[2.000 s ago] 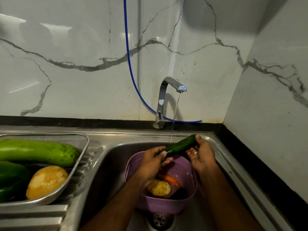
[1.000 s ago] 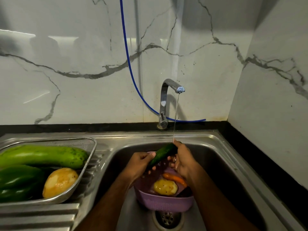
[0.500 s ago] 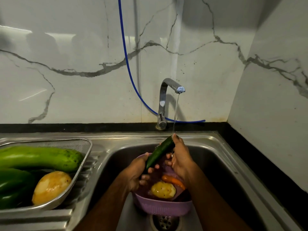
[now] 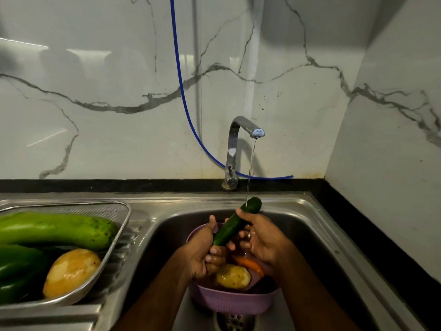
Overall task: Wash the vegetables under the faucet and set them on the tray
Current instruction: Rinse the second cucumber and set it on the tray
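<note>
Cucumber now steeper than 0.5 s ago, upper tip raised up and to the right, poking past the right hand into the thin water stream; two seconds back it lay closer to level between both hands. Held over the sink, above the purple colander, tilted lower-left to upper-right. Left hand grips its lower end, fingers curled round it from below, thumb up along the near side. Right hand wraps the upper half, thumb across the top, fingers curled underneath, a ring showing on one. Water runs from the faucet and lands near the cucumber's upper tip.

Inside the colander, under the hands: a potato and a carrot, partly hidden by the right wrist. Something dark beside them, cannot tell what. Drain just in front of the colander.

On the drainboard to the left, a metal mesh tray holds a long pale green gourd, a dark green pepper and a second potato, the three touching. Blue hose hangs down the marble wall behind the faucet.
</note>
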